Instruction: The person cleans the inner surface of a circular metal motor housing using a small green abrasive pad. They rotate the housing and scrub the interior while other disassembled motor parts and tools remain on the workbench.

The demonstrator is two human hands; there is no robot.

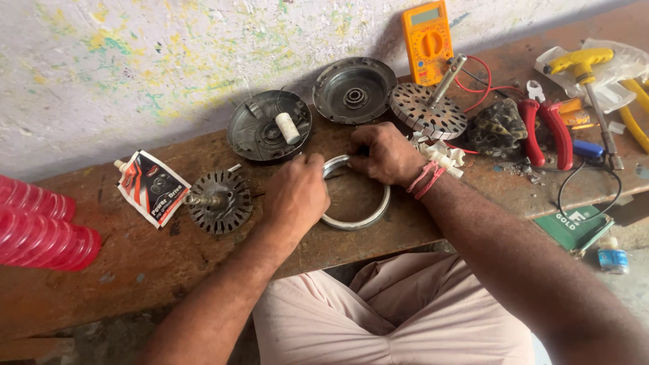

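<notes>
Gripping the metal ring (356, 203) on the bench (135, 257), both hands, left (296, 192) and right (385, 154), palms down

Views: 1, head-worn.
Position: above the person's lap, close to the wooden bench (135, 263).
Facing: steeply down and forward, toward the paint-flecked wall (135, 61).
Shared area: none, only 1 view.

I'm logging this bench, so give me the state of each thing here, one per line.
Left hand: resting on the ring's rim.
Right hand: gripping the ring's far edge.
Metal ring: lying flat on the bench.
Two motor covers: open side up, a white spool in the left one.
Multimeter: leaning on the wall, leads attached.
Red pliers: lying closed.
Glue pouch: lying flat.
</notes>
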